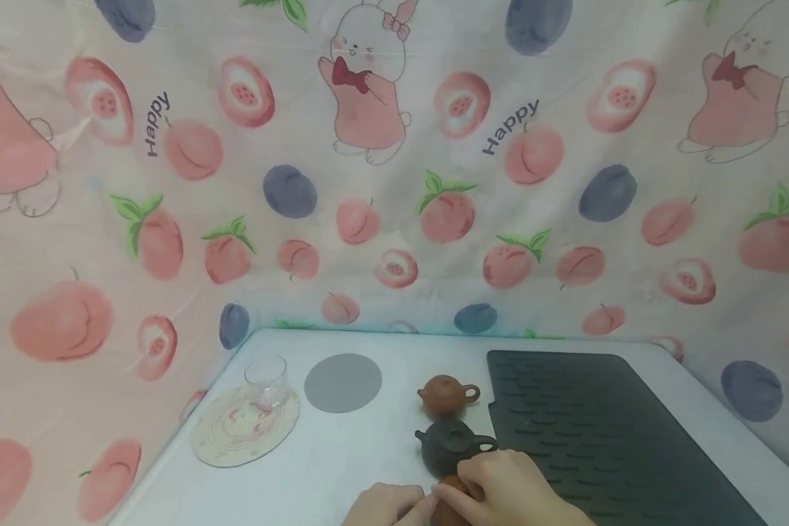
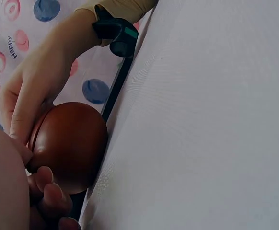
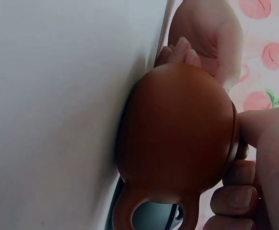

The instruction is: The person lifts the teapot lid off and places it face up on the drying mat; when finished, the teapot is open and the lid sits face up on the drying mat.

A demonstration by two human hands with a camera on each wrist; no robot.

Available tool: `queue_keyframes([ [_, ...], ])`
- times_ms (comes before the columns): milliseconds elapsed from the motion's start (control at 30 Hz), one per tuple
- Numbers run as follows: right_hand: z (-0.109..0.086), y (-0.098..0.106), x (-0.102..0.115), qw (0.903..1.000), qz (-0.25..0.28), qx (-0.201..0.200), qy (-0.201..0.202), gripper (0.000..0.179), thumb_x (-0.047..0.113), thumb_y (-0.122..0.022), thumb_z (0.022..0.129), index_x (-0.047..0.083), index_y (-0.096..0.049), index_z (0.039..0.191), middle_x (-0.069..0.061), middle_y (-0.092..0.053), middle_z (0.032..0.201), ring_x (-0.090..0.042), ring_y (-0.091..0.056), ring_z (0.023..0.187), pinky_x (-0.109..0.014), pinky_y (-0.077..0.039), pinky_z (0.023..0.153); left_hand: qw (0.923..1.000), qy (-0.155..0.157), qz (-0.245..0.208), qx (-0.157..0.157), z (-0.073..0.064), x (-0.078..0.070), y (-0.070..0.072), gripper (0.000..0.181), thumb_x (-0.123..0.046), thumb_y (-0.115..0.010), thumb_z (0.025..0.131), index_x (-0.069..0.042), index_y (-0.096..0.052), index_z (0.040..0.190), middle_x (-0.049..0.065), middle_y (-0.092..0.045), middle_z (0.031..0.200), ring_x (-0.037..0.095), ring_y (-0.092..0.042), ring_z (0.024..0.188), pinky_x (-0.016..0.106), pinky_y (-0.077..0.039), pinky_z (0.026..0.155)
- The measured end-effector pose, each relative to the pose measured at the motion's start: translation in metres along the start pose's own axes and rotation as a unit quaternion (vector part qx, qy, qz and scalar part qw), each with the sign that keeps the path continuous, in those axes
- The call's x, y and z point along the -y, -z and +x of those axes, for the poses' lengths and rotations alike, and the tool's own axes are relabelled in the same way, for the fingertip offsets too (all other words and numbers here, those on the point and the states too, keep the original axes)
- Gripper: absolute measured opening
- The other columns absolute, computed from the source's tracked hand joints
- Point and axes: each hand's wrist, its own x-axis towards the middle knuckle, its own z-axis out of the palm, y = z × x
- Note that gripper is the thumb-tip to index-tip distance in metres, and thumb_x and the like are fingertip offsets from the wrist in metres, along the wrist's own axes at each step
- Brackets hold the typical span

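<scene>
A reddish-brown clay teapot (image 3: 178, 129) stands on the white table at the near edge of the head view, mostly covered there by both hands. My left hand (image 1: 388, 505) is at its spout side, with the thumb and curled fingers holding around the spout in the left wrist view. From the other side my right hand (image 1: 509, 489) reaches over the top and pinches the lid knob (image 3: 244, 151), its other fingers curled beside the lid. The lid sits on the pot. Below, the loop handle shows in the right wrist view. Just beyond the hands is a black teapot (image 1: 447, 449).
Behind the black pot stands another small brown teapot (image 1: 445, 396). A dark ridged tray (image 1: 585, 424) covers the right side. At the left are a grey round mat (image 1: 343, 383) and a patterned round mat (image 1: 223, 438) with a clear glass (image 1: 267, 380). Fruit-printed cloth (image 1: 394, 183) hangs behind.
</scene>
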Motion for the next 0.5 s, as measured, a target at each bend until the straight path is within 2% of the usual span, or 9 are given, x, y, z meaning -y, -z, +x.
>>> queue_keyframes([
  [100, 0.000, -0.002, 0.001, 0.9999, -0.001, -0.014, 0.007, 0.050, 0.061, -0.057, 0.099, 0.031, -0.047, 0.060, 0.019, -0.030, 0.053, 0.001, -0.033, 0.045, -0.022, -0.028, 0.044, 0.9999, 0.011, -0.010, 0.008, 0.000, -0.002, 0.002, 0.051, -0.051, -0.045, 0.107, -0.024, -0.056, 0.066, -0.015, -0.044, 0.053, 0.003, -0.041, 0.048, 0.024, -0.032, 0.046],
  [200, 0.000, -0.002, 0.002, 0.9997, -0.001, -0.020, 0.014, 0.049, 0.058, -0.057, 0.101, 0.031, -0.047, 0.061, 0.019, -0.030, 0.054, 0.001, -0.033, 0.045, -0.022, -0.028, 0.043, 0.9997, 0.008, -0.020, 0.015, 0.000, -0.004, 0.005, 0.051, -0.050, -0.044, 0.108, -0.023, -0.055, 0.066, -0.014, -0.041, 0.054, 0.003, -0.039, 0.049, 0.024, -0.030, 0.046],
  [367, 0.002, -0.002, 0.003, 0.9988, -0.017, -0.034, 0.030, 0.048, 0.053, -0.059, 0.101, 0.031, -0.045, 0.061, 0.020, -0.028, 0.054, 0.002, -0.030, 0.045, -0.021, -0.026, 0.042, 0.9989, -0.010, -0.038, 0.027, 0.002, -0.003, 0.011, 0.047, -0.045, -0.047, 0.108, -0.021, -0.057, 0.068, -0.014, -0.041, 0.055, 0.002, -0.041, 0.052, 0.023, -0.031, 0.049],
  [500, 0.001, -0.006, 0.002, 0.9954, -0.042, -0.066, 0.056, 0.049, 0.049, -0.062, 0.101, 0.031, -0.042, 0.060, 0.023, -0.025, 0.055, 0.005, -0.026, 0.045, -0.019, -0.022, 0.042, 0.9977, -0.016, -0.054, 0.038, 0.003, 0.003, 0.012, 0.045, -0.045, -0.049, 0.107, -0.021, -0.060, 0.071, -0.013, -0.042, 0.056, 0.002, -0.043, 0.054, 0.022, -0.034, 0.051],
])
